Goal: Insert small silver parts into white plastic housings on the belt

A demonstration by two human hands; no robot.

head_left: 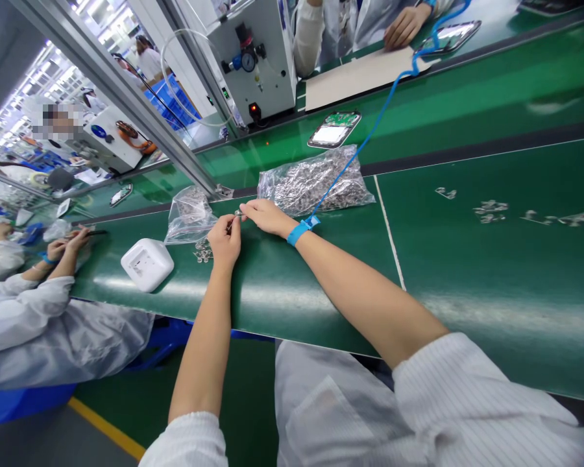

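My left hand (225, 241) and my right hand (265, 216) meet over the green work surface, fingertips pinched around a small metal part (238, 213). A blue wrist strap (302, 230) with a coiled cord circles my right wrist. Just beyond my right hand lies a large clear bag of small metal parts (316, 181). A smaller clear bag (189, 214) rests beyond my left hand, partly covered by it. Beside my left hand is a loose pile of small metal pieces (203, 251). Farther left sits a white rounded housing (147, 264).
More metal pieces (490, 211) lie on the right of the green table (467, 259). An open device with a green board (335, 128) lies on the belt behind the bags. A metal post (141, 104) rises at the back left. Other people sit left and opposite.
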